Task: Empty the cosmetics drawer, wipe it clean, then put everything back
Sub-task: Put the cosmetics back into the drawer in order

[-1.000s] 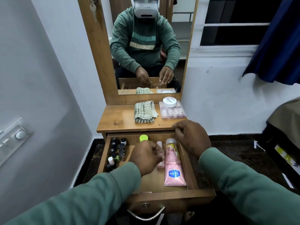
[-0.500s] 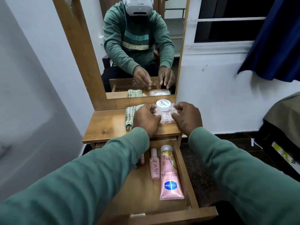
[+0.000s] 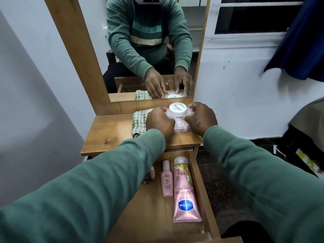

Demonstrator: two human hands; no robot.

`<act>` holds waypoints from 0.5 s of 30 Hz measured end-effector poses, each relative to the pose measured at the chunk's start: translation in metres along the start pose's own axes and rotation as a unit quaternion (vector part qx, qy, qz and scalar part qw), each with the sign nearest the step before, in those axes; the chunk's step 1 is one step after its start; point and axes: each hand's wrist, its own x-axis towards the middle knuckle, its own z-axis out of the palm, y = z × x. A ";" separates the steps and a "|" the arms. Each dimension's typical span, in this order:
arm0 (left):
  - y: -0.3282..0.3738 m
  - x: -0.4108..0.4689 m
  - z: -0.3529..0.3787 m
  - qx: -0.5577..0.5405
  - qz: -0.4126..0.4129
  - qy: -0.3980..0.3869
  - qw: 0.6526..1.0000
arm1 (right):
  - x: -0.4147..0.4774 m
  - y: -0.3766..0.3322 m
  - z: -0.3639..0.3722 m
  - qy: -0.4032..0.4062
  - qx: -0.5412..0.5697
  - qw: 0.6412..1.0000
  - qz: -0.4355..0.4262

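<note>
Both hands over the worktop, fingers curled. Left hand grips the left end of the pink case, right hand grips its right end. Can't tell if the case is lifted.

Counts:
- 1 white jar on the case, between the hands
- 1 checked cloth just left of the left hand, partly under it
- drawer open, on the near side of the hands: 1 pink tube, 1 pink bottle just beside it, 1 small bottle half hidden

Left sleeve blocks the drawer's left part. Mirror beyond the hands.
</note>
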 end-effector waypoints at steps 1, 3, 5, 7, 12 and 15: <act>0.000 0.000 0.000 0.002 -0.001 0.001 1.000 | 0.000 0.000 0.001 -0.001 0.002 1.000 0.001; 0.000 0.000 0.001 0.003 -0.005 0.000 1.000 | -0.001 0.001 0.002 -0.001 0.002 1.000 0.000; 0.000 -0.001 0.001 0.003 -0.007 -0.002 1.000 | -0.001 0.001 0.001 -0.004 -0.002 1.000 -0.001; -0.001 -0.002 0.001 0.002 -0.008 -0.003 1.000 | -0.002 0.002 0.000 -0.006 -0.005 1.000 -0.002; 0.001 -0.006 -0.002 0.012 -0.006 -0.009 1.000 | -0.006 0.002 -0.001 -0.009 0.005 1.000 -0.003; 0.001 -0.009 -0.003 0.019 -0.003 -0.008 1.000 | -0.010 0.001 -0.002 -0.007 0.007 1.000 -0.004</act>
